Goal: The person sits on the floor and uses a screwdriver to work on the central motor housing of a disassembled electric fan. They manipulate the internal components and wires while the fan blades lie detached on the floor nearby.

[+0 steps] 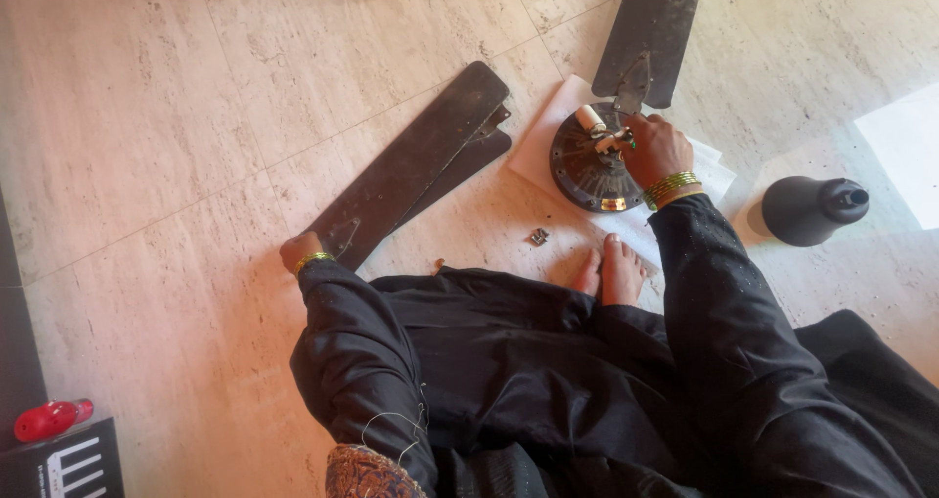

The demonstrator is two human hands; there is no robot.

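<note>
So there's a pale stone tile floor (147,146) with a person sitting on it in black clothing, one bare foot (618,268) poking out. Biggest loose parts are the dark fan blades: two stacked ones (421,160) lying diagonally on the left, and another blade (653,23) up top that's attached to the round motor hub (590,160). The hub sits on a sheet of white paper (548,131), just above the foot. To the right, well apart, a dark bell-shaped cover (807,207) lies on its side.

The right hand (655,146), bangles on the wrist, is on the hub's right edge, fingers curled around the small parts at its centre. The left hand (298,250) rests at the near end of the stacked blades, touching it; can't tell how open it is. A small metal piece (538,236) lies on the floor near the hub.
</note>
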